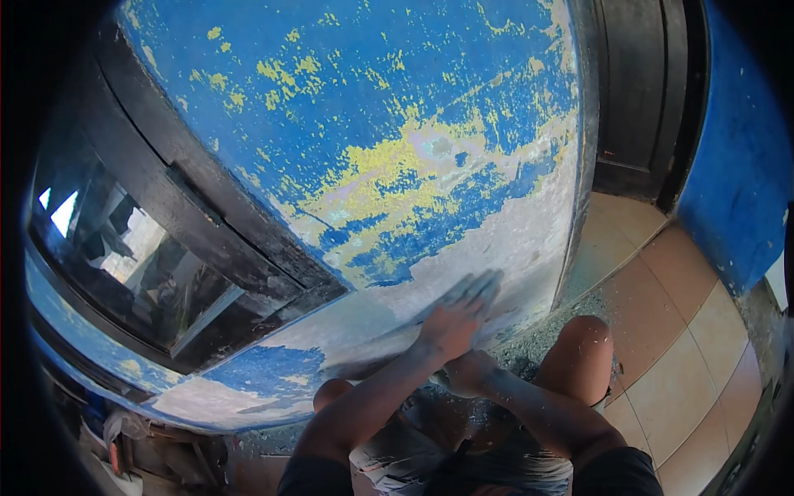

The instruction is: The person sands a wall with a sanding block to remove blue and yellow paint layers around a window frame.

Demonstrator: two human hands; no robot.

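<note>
My left hand (458, 319) reaches forward with its fingers stretched out over the bare grey-white lower strip of a painted wall (496, 248). Grey dust coats those fingers, and they are slightly blurred. Just below it, near my left wrist, my right hand (471, 373) is curled into a fist. Whatever its fingers may hold is hidden from this angle. Higher up, the wall carries blue paint (372, 62), flaked to show yellow and pale patches (384, 167).
A dark-framed glass window (133, 242) borders the wall at left. Paint flakes and dust (580, 316) lie along its foot. Floor tiles (670, 347), a dark panelled door (633, 87) and another blue wall (738, 155) are at right. Clutter (136, 446) fills the lower left. My knee (577, 353) is bent close by.
</note>
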